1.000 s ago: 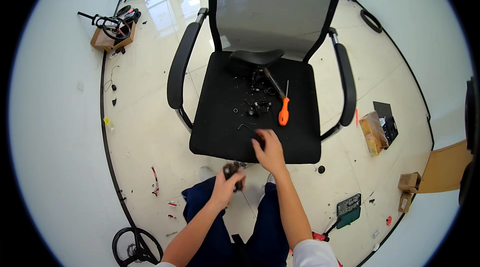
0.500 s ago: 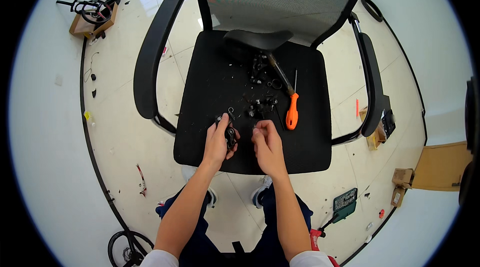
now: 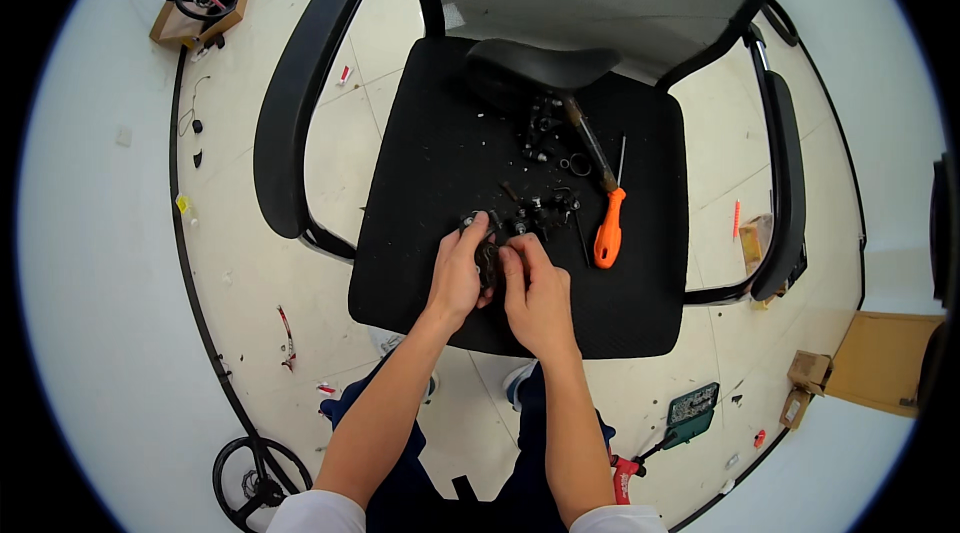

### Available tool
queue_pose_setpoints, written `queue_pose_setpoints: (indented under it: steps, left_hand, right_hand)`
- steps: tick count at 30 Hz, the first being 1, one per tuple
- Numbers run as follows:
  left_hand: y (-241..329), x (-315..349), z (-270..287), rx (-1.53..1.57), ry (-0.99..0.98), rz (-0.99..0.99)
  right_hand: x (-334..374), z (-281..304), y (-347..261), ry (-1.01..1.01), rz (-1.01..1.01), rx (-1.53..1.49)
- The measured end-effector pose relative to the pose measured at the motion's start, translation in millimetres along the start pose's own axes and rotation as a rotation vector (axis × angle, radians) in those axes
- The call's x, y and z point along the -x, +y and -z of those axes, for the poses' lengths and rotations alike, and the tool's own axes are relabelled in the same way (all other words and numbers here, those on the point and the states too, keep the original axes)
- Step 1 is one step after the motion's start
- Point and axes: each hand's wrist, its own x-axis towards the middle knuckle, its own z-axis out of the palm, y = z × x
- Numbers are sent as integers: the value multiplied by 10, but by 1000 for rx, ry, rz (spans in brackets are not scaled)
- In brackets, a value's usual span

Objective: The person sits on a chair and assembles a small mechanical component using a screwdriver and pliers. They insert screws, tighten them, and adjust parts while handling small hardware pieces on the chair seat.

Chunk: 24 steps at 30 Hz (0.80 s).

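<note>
Head view: dark metal part held over black chair seat

The left hand grips the part above the seat's front; the right hand curls just beside it — its hold I cannot tell. Beyond lie black fittings, with an orange-handled screwdriver to their right and a saddle farther back.

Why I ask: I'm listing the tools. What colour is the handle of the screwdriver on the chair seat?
The screwdriver handle is orange, seen best in the head view.
</note>
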Motion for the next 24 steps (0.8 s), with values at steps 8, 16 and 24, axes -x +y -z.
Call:
queue_pose_setpoints:
  steps: [8, 16, 24]
  left_hand:
    - [-201, -55, -47, -447, 170, -549]
    - [-219, 41, -145, -726, 239, -781]
    - [32, 69, -180, -3, 16, 258]
  right_hand:
    - [23, 25, -14, 82, 84, 189]
    - [95, 62, 44, 120, -73, 73]
    - [49, 221, 133, 30, 178, 100]
